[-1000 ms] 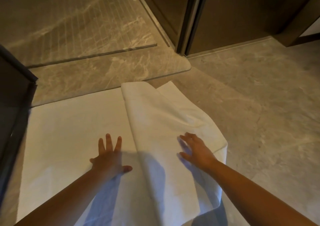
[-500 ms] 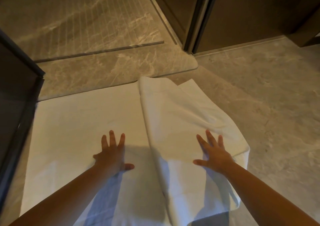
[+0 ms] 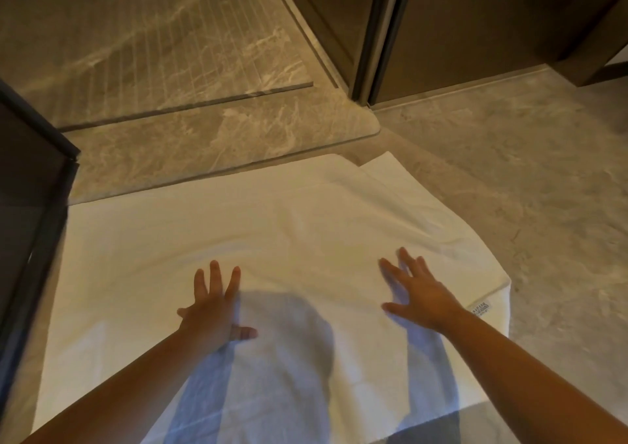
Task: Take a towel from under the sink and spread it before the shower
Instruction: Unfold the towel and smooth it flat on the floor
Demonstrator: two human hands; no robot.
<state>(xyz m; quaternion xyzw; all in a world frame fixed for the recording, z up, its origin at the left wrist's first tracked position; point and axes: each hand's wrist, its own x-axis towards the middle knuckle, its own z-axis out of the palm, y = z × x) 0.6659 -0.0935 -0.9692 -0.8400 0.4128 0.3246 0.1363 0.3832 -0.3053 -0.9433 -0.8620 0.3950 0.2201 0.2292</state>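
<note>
A white towel [image 3: 278, 226] lies nearly flat on the stone floor, its far edge along the raised marble shower threshold [image 3: 217, 138]. Its far right corner shows a doubled layer, and a small label sits at its right edge. My left hand [image 3: 214, 307] presses flat on the towel's middle, fingers spread. My right hand [image 3: 418, 294] rests flat on the towel's right part, fingers apart. Neither hand grips the cloth.
The ribbed marble shower floor [image 3: 153, 42] lies beyond the threshold. A dark glass panel with a black frame [image 3: 30, 205] stands at the left edge of the towel. Dark wooden door panels [image 3: 458, 29] rise at the back right. Grey stone floor [image 3: 526, 188] stretches to the right.
The folded-over right half of the towel has been flattened out to the right. My right hand slid outward with it; my left hand stayed pressed on the middle.
</note>
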